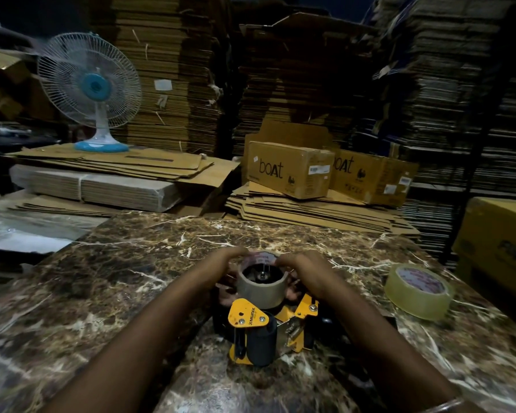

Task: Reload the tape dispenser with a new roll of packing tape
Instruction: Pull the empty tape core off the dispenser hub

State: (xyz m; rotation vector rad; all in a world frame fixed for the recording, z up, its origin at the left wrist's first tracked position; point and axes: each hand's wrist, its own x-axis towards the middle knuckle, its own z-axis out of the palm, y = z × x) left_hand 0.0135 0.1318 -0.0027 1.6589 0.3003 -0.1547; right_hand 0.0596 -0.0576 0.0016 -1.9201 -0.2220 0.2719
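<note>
A yellow and black tape dispenser lies on the marbled table in front of me. An empty brown cardboard core sits on its spindle. My left hand grips the core's far left rim. My right hand grips its far right rim, with fingers curled under the side. A full roll of clear packing tape lies flat on the table to the right, apart from both hands.
Flattened cartons are piled along the table's far edge, with two "boat" boxes on them. A blue and white fan stands at the back left. A yellow box is at the right edge. Tall cardboard stacks fill the background.
</note>
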